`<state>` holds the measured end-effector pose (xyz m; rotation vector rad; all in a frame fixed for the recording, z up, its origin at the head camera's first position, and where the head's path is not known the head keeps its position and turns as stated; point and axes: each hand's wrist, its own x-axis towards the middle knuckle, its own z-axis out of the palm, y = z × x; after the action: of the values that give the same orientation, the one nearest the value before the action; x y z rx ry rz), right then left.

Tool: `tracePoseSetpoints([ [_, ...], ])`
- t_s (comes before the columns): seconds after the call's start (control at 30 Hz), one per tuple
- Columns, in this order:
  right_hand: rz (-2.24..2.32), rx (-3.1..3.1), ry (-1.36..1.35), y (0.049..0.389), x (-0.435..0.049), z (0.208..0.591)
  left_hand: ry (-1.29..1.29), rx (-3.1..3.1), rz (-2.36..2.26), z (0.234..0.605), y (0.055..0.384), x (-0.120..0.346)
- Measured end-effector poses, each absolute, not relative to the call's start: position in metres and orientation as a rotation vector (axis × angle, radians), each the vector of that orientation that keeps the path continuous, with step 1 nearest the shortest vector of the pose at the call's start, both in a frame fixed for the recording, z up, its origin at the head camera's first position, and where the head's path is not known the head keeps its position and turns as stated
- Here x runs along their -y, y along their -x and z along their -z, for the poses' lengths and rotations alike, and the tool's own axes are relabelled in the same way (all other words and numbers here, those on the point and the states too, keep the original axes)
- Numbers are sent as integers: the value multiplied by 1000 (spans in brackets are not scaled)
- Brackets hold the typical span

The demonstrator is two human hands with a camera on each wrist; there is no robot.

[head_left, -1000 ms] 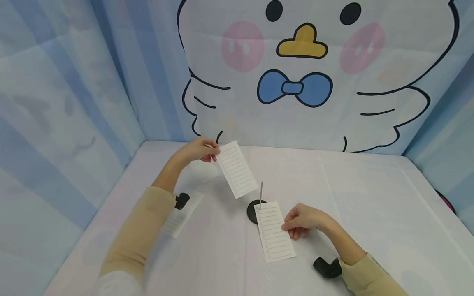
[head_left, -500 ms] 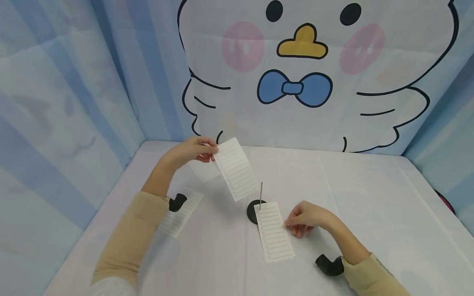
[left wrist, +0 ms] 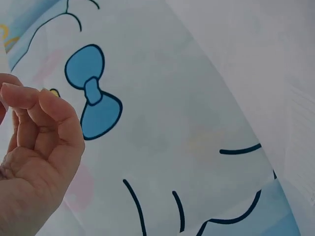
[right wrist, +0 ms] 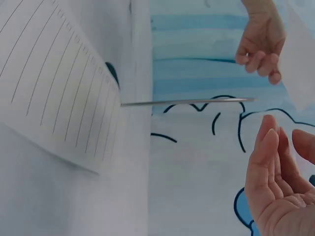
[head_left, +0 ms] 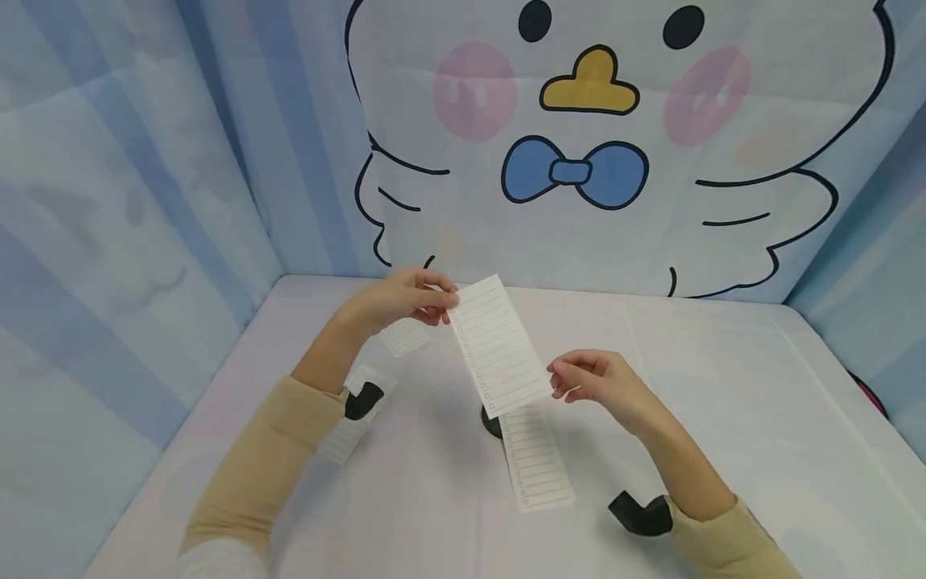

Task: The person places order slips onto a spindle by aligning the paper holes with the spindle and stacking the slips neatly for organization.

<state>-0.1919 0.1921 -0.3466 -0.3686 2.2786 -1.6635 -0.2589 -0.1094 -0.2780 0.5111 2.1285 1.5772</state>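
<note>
The left hand (head_left: 405, 302) pinches a lined checklist sheet (head_left: 499, 346) at its far left corner — above the black base (head_left: 492, 427). The right hand (head_left: 599, 381), loosely bent and gripping nothing, is just beside this sheet. A second sheet (head_left: 537, 462) lies nearer — at the metal spike (right wrist: 187, 102).

Head view forward and down across tabletop (head_left: 412, 498), left wrist rolled toward far backdrop (left wrist: 157, 98), right wrist close to metal spike (right wrist: 187, 102), blue bow (head_left: 571, 172) shared by first two
</note>
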Motion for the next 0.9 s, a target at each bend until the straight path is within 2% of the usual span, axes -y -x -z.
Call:
tracePoseSetpoints([
  [0.17,1918,-2011,364,187,-186,336,-514,-2147,-1537,281,258,96],
  [0.33,1976,-1853,375,186,-186,332,-475,-2191,-1481,285,258,88],
  [0.9,1784,-2153,249,184,-185,335,-532,-2205,-1411,298,251,70],
])
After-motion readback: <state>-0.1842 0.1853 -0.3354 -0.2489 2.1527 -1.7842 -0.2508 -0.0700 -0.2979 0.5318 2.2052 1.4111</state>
